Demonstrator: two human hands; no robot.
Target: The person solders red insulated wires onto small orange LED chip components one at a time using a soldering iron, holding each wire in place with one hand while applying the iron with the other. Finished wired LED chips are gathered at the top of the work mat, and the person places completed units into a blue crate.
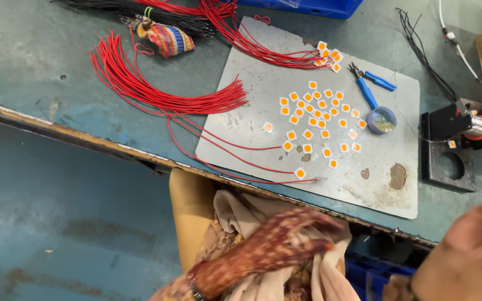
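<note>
My left hand [269, 251], patterned with dark red henna, lies below the bench edge on beige cloth [285, 278] in my lap, fingers stretched out and holding nothing. My right hand [472, 251] is at the lower right corner, blurred and partly cut off by the frame; what its fingers do cannot be seen. On the bench a grey metal plate [263, 83] carries several small white squares with orange centres [319, 117]. One such square [300, 173] near the plate's front edge has a red wire attached. Neither hand touches the plate.
A bundle of red wires [140, 83] fans over the bench's left part, beside a striped cloth pouch [165, 38]. Blue-handled cutters [370, 83] and a small round tin [381, 120] lie on the plate's right. A black stand with an orange-tipped tool [456, 139] sits at right. Black wires [425, 56] run behind.
</note>
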